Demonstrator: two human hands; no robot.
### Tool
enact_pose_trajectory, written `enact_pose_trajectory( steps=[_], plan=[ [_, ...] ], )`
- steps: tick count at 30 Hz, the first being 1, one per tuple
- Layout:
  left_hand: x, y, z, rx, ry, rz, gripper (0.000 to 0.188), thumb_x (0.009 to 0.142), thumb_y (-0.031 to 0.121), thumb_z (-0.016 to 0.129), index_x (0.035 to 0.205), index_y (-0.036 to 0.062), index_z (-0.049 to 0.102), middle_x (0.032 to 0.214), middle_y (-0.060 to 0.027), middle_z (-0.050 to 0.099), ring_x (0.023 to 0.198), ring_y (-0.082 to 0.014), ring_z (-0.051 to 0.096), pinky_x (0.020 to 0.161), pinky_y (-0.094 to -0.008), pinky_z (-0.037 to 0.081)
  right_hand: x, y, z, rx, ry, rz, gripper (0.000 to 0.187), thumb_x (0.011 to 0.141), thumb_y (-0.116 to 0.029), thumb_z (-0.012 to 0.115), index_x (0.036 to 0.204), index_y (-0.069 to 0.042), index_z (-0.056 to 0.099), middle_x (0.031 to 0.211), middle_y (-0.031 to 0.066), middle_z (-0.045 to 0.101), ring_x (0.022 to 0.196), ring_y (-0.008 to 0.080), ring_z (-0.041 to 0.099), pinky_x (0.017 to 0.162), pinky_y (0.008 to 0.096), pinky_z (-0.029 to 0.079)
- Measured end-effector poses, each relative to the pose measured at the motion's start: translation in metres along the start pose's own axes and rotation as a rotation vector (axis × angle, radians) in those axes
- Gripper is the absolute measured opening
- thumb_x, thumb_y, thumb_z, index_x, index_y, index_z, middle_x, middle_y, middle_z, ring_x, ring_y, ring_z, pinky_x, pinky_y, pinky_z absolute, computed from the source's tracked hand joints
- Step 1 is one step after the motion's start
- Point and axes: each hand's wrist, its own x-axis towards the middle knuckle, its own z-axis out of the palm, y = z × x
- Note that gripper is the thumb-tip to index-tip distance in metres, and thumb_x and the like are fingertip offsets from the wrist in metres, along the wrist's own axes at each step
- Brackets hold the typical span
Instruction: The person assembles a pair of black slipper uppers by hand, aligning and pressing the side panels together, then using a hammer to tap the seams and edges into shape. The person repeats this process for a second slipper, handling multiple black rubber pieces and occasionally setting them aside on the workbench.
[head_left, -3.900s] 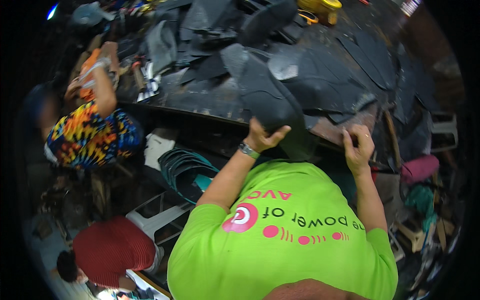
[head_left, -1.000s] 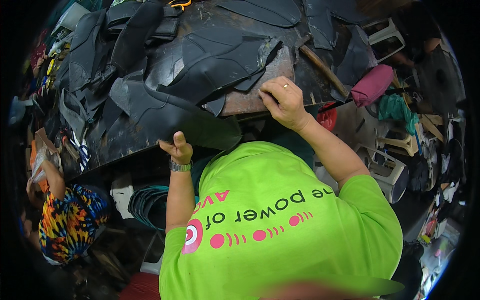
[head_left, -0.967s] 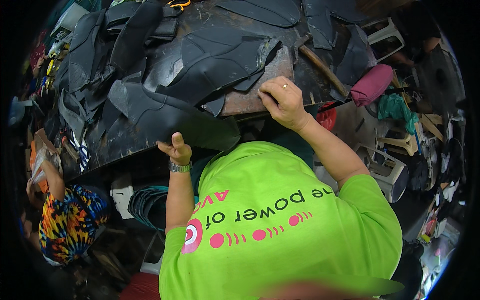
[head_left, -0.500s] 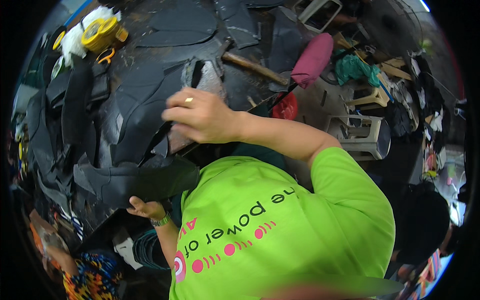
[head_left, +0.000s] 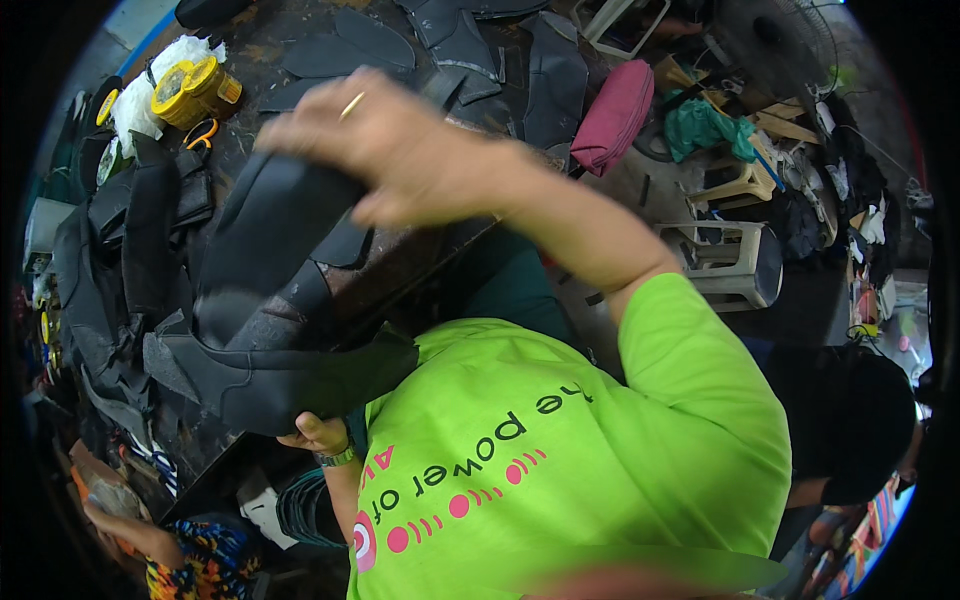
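My left hand [head_left: 322,434] is at the table's near edge, its fingers wrapped under a curved black padded piece [head_left: 270,382] and its thumb showing. The piece looks like soft foam-backed fabric with a stitched seam, and its right end reaches my shirt. Farther up, my right hand [head_left: 385,150] is smeared by motion. It appears to grip the upper edge of another smooth black panel [head_left: 270,225], which stands tilted over the table, its lower edge blurred. Smaller dark cut pieces [head_left: 343,245] lie beside it.
More black cut panels [head_left: 555,85] cover the table's far part, with a heap [head_left: 95,270] at left. A yellow tub [head_left: 190,92] and orange-handled scissors [head_left: 203,135] lie far left. A maroon pouch [head_left: 613,115] is at the right edge; plastic stools [head_left: 735,260] stand beyond. Another person [head_left: 205,555] sits lower left.
My right hand has moved away from me and up, with a black panel now raised under it. The hammer is now out of sight. My left hand and its piece have shifted slightly right and nearer.
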Motion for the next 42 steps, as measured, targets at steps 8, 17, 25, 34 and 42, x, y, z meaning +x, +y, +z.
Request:
enact_pose_trajectory(
  steps=[8, 17, 25, 34, 42],
  plan=[
    [-0.009, -0.029, -0.008, -0.108, -0.078, -0.199, 0.042, 0.098, 0.040, 0.063, 0.110, -0.0007, 0.063, 0.109, -0.0129, 0.069, 0.091, -0.0202, 0.065, 0.079, -0.0347, 0.054, -0.068, 0.131, -0.194, 0.026, -0.388, 0.423, 0.101, 0.066, -0.014, 0.071, 0.158, -0.007, 0.028, 0.162, 0.0153, 0.029, 0.150, 0.0293, 0.025, 0.124, 0.0388, 0.016],
    [0.008, -0.003, 0.029, -0.258, -0.179, -0.446, 0.024, 0.099, 0.009, 0.055, 0.120, -0.0004, 0.058, 0.120, -0.0138, 0.066, 0.104, -0.0231, 0.065, 0.096, -0.0392, 0.052, -0.182, 0.193, -0.160, -0.674, -0.449, 0.458, 0.103, 0.064, 0.022, 0.049, 0.151, -0.034, 0.041, 0.154, 0.0134, 0.041, 0.137, 0.0380, 0.046, 0.110, 0.0436, 0.045],
    [0.044, 0.041, 0.075, -0.475, -0.157, -0.498, 0.020, 0.096, 0.004, 0.061, 0.115, -0.0010, 0.063, 0.103, -0.0043, 0.067, 0.090, -0.0128, 0.062, 0.082, -0.0271, 0.049, -0.152, 0.157, -0.144, -0.748, -0.387, 0.695, 0.095, 0.078, 0.018, 0.048, 0.157, -0.030, 0.028, 0.146, 0.0199, 0.048, 0.129, 0.0409, 0.052, 0.103, 0.0446, 0.047],
    [0.045, 0.029, 0.070, -0.659, -0.130, -0.528, 0.027, 0.101, 0.010, 0.056, 0.126, 0.0004, 0.060, 0.118, -0.0106, 0.068, 0.106, -0.0208, 0.066, 0.095, -0.0359, 0.052, -0.084, 0.003, -0.033, 0.923, -0.260, 0.864, 0.038, 0.097, -0.013, 0.063, 0.133, 0.000, 0.059, 0.110, 0.0093, 0.069, 0.097, 0.0145, 0.068, 0.086, 0.0282, 0.054],
    [0.042, 0.036, 0.068, -0.703, -0.092, -0.556, 0.023, 0.102, 0.014, 0.059, 0.121, 0.0005, 0.060, 0.114, -0.0085, 0.068, 0.100, -0.0170, 0.065, 0.090, -0.0321, 0.052, -0.089, -0.037, 0.038, 1.266, -0.305, 1.088, 0.030, 0.090, -0.016, 0.075, 0.117, -0.003, 0.068, 0.090, -0.0011, 0.070, 0.074, 0.0055, 0.063, 0.063, 0.0216, 0.050]
  ],
)
